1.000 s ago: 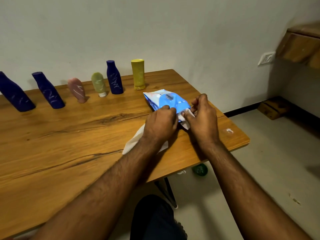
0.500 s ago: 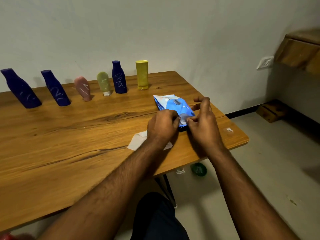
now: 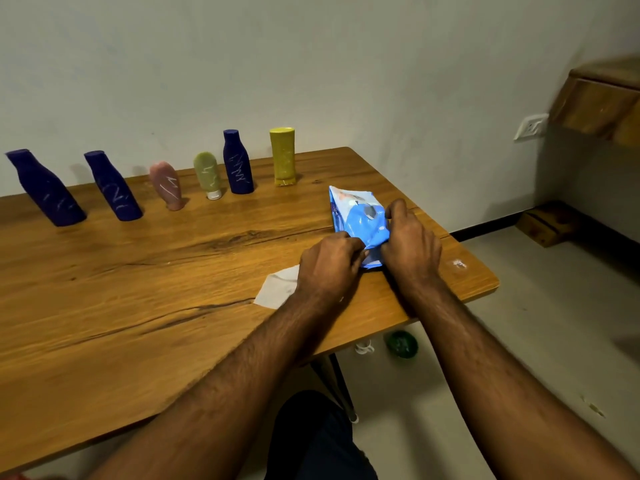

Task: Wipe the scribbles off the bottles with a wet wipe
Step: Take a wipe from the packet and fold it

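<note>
6 bottles are observed in a row along the far edge of the counter (image 3: pixel 138 341): 3 dark blue bottles (image 3: pixel 45 188) (image 3: pixel 112 187) (image 3: pixel 237 162), 1 pink bottle (image 3: pixel 166 183), 1 pale green bottle (image 3: pixel 206 174) and 1 yellow bottle (image 3: pixel 283 155). Light scribbles are seen on the 3 blue, the pink and the green bottles; on the yellow bottle none can be made out. No bottle is judged wiped yet, so all the wiping is left. The blue wet wipe pack (image 3: pixel 358 216) is held down near the right edge of the counter. The near end of the pack is pinched by the curled fingers of the left hand (image 3: pixel 330 266) and of the right hand (image 3: pixel 410 242), which touch there. The step in hand is judged to be work on the pack opening; open or resealed cannot be told, since the flap is hidden by the knuckles. A white wet wipe (image 3: pixel 277 289) is noted flat on the counter, partly covered by the left wrist; its full extent is hidden. A green object (image 3: pixel 401 344) on the floor below the counter edge is not identifiable.
</note>
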